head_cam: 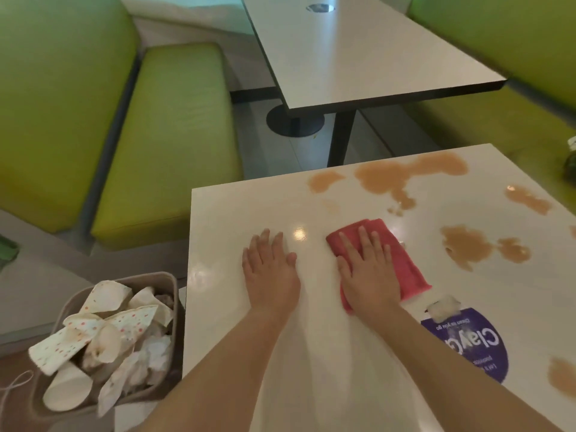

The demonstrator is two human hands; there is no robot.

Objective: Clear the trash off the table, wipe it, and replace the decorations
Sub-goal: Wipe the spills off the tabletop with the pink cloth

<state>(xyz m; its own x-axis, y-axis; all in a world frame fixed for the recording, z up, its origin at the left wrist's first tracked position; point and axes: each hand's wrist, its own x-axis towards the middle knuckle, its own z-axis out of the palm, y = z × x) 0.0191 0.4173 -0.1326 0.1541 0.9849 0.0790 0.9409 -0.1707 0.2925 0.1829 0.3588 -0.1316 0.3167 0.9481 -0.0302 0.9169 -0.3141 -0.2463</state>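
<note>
On the worktop (218,213), right hand (369,269) lies flat, fingers straight, pressing the red cloth (405,263); left hand (269,266) flat beside the cloth, holding nothing. Cloth's long axis runs far-left to near-right. Nearest brown spill (467,247) lies right of cloth, right hand closer.

The white table (237,213) has brown spill patches (389,179) on its far and right parts. A folded red cloth (405,266) lies flat near the middle. The bin (170,285) beside the table's left edge holds crumpled paper cups (106,335).
</note>
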